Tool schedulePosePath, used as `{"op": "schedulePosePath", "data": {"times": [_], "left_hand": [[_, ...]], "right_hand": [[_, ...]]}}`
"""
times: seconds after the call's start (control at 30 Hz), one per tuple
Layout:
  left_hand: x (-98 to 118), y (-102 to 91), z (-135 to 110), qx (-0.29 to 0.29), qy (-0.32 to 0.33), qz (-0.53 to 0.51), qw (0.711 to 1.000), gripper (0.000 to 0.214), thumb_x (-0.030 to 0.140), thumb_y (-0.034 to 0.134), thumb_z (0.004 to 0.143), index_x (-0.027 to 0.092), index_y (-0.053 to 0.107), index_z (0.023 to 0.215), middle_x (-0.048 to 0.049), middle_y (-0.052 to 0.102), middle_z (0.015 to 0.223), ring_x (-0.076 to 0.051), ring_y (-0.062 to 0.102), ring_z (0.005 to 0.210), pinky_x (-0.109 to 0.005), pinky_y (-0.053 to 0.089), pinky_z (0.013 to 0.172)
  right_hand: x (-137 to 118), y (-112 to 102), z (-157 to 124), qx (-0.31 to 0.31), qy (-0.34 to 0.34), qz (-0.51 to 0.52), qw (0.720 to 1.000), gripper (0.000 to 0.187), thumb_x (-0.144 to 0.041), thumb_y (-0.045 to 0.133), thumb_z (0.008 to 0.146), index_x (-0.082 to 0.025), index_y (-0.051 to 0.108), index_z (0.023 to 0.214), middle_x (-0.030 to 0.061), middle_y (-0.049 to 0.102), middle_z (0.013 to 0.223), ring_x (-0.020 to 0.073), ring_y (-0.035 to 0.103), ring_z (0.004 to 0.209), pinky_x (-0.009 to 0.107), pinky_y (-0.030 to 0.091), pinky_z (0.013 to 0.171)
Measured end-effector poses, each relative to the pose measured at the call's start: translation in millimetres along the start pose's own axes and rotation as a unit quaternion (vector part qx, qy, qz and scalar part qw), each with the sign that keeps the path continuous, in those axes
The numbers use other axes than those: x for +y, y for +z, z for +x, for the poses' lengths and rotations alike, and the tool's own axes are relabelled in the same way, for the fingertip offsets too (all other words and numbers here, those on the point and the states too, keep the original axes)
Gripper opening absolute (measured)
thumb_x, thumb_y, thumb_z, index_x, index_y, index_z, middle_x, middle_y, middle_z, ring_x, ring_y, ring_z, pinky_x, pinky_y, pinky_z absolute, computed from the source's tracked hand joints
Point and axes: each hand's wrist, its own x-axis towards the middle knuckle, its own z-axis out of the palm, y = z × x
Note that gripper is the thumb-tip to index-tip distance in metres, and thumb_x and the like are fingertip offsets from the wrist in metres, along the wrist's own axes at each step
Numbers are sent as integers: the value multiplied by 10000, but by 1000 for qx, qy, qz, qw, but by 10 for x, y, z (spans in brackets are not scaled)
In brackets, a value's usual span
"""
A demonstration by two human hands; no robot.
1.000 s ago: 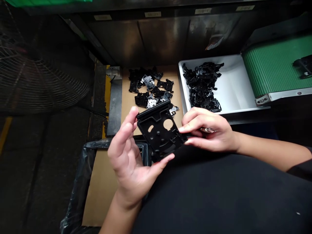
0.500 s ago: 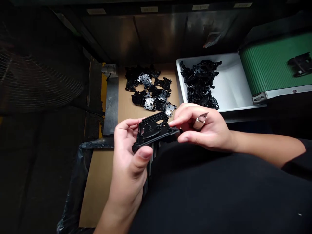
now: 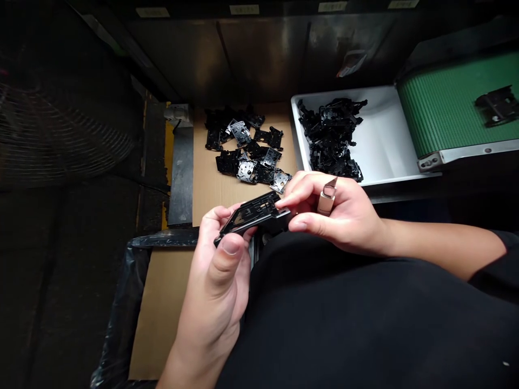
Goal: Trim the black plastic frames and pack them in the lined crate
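The left hand [image 3: 219,270] is closed around the near-left end of a flat black moulded plastic plate [image 3: 253,215], with the thumb pressed on its lower corner and the fingers curled behind its far edge. The plate is held tilted, almost edge-on to the camera, just above the person's dark-clothed lap and between the two hands. The right hand [image 3: 336,216] pinches the plate's right end between forefinger and thumb. A small silver metal blade tool [image 3: 326,199] is tucked among that hand's other fingers, its pointed tip sticking upward. Beyond the hands, a loose heap of small black plastic parts [image 3: 247,148] lies on a brown cardboard sheet [image 3: 206,186]. To its right stands a white plastic tray [image 3: 389,146] with a denser pile of black moulded pieces [image 3: 332,138] against its left wall. A green ribbed conveyor belt [image 3: 446,102] ends over the tray's right side and carries one black part [image 3: 497,105]. Below the left hand is a box lined with a black plastic bag [image 3: 121,302].
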Motion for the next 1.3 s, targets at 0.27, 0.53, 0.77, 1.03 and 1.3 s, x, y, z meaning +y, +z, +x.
{"op": "schedulePosePath", "data": {"times": [0.27,0.53,0.77,1.03,1.3], "left_hand": [[13,-4,-30,-2,-1,6,1000,377,537,853,861,325,729,1147,46,748,1181,-148,705,1193,-200,599,1019],[-1,17,-46,-1,-3,-2,1000,368,525,858,859,318,731,1135,42,749,1184,-147,700,1199,-198,591,1024],[-12,21,-63,33,-3,-15,999,493,514,946,753,292,720,1131,14,733,1165,-142,710,1096,-199,599,985],[-29,-42,-10,-14,74,51,996,580,425,951,766,312,688,1271,-49,616,1538,-293,550,1498,-367,504,1227],[-74,-226,-61,-66,208,167,961,926,296,925,793,578,471,1548,166,286,1791,-322,205,1687,-492,394,1311]], "right_hand": [[-3,6,-14,0,11,8,1000,177,-275,873,897,-166,806,1020,41,691,933,162,643,886,280,522,698],[-6,3,-32,-1,3,10,1000,155,-223,873,893,-160,807,1018,45,695,950,158,639,901,284,521,725],[3,14,-59,-5,1,4,1000,183,-237,884,883,-164,808,1033,44,697,955,160,642,909,275,528,710],[21,-44,-70,-46,-57,-34,997,273,-243,896,877,-152,789,1112,40,691,927,134,614,802,248,494,618],[26,-81,-101,-83,-121,-79,986,290,-210,855,915,-140,786,1188,74,740,972,169,649,887,272,525,649]]}}
